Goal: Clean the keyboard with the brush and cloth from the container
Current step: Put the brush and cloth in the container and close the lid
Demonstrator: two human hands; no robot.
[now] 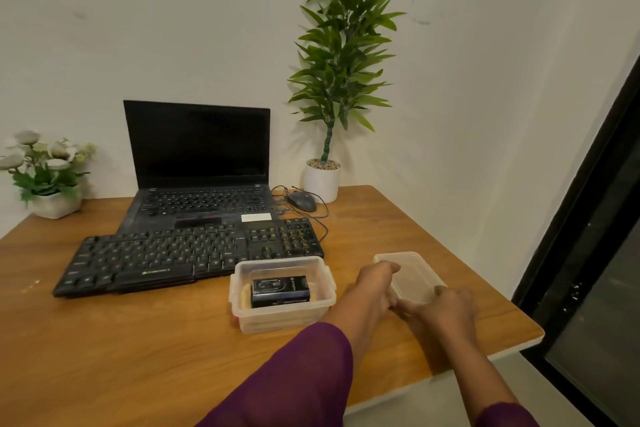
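Observation:
A black keyboard [187, 255] lies across the wooden table, in front of a laptop. Just right of its near edge stands an uncovered clear plastic container [282, 312] holding a black box [280, 289] on something pale. The container's clear lid [414, 274] lies flat on the table to the right. My left hand [374, 288] holds the lid's left edge, fingers curled over it. My right hand [446, 310] grips the lid's near right corner. No brush or cloth shows plainly.
An open black laptop [201, 184] sits behind the keyboard, with a wired mouse [302, 201] to its right. A tall potted plant [329, 163] stands at the back, a small flower pot [52, 198] at far left. The table's right edge [502, 291] runs near a dark window frame.

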